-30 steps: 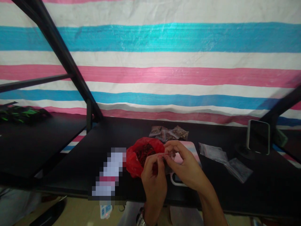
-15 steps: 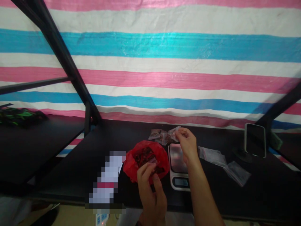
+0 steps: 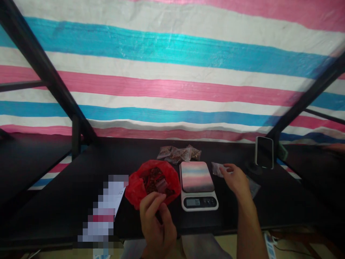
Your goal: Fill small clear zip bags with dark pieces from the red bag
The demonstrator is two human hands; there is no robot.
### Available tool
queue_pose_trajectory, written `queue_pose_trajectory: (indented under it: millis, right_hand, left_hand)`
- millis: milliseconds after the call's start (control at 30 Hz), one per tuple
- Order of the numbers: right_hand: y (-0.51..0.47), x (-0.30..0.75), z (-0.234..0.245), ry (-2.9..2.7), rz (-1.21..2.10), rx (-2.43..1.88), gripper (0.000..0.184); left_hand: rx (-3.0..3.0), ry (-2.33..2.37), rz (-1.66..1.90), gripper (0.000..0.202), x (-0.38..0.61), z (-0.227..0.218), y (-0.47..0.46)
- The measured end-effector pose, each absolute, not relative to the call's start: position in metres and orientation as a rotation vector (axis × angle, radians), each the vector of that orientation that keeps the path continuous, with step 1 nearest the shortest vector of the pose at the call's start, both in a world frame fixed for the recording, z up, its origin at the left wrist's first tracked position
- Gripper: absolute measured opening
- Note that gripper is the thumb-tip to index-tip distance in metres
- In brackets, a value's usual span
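Note:
My left hand [image 3: 157,223] is curled just in front of a red plastic bag [image 3: 138,190], which holds dark reddish pieces and a small clear packet. Its fingers are close together, and I cannot see whether they hold anything small. My right hand [image 3: 237,181] is to the right of a digital kitchen scale [image 3: 198,186], pinching the corner of a small clear zip bag [image 3: 217,169]. Another clear bag [image 3: 254,187] lies partly hidden behind that wrist. Several small filled zip bags [image 3: 179,154] lie in a cluster behind the scale.
All of this is on a black table [image 3: 129,154]. A phone on a round stand [image 3: 264,152] stands at the back right. A pixelated white item [image 3: 104,208] lies to the left of the red bag. Black metal frame bars and a striped tarpaulin rise behind.
My right hand has moved from above the scale rightward to the clear bags, leaving the scale's top uncovered. My left hand has dropped a little toward the table's front edge. The view has tilted.

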State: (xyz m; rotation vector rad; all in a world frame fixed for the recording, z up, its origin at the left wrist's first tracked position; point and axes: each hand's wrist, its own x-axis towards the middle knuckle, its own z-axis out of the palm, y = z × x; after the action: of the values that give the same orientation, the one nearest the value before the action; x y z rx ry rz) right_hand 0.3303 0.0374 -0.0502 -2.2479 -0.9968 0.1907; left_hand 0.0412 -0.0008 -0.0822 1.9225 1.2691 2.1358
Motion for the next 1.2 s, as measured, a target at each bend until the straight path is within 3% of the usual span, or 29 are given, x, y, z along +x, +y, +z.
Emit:
queue_pose_trajectory:
  millis: [133,367,567,700,967,1200]
  right_hand:
    - [0.036,0.329,-0.062,-1.119,0.147,-2.287,0.036]
    - [0.042,0.316,-0.066,-1.038,0.179,-2.188,0.024]
    - [0.043,0.318,-0.061,-0.958,0.291,-1.989,0.033]
    - [0.049,0.309,-0.064,-0.939,0.498,-1.745,0.040]
    - [0.046,0.307,-0.074,-0.909,0.669,-1.697,0.035]
    - [0.025,0.317,-0.043,-0.898,0.675,-1.651,0.035]
  left_hand:
    - [1.982,1.235,2.138,0.028,0.047,-0.078,-0.006]
    - [2.165,1.068,1.958,0.029,0.066,-0.076,-0.011]
    - [2.131,1.503,1.612,0.028,0.100,-0.091,-0.015]
    - [1.964,1.543,1.441,0.033,0.106,-0.092,-0.013]
    - [1.700,1.488,1.529,0.029,0.102,-0.095,-0.012]
    - [1.816,1.516,1.539,0.023,0.102,-0.091,-0.016]
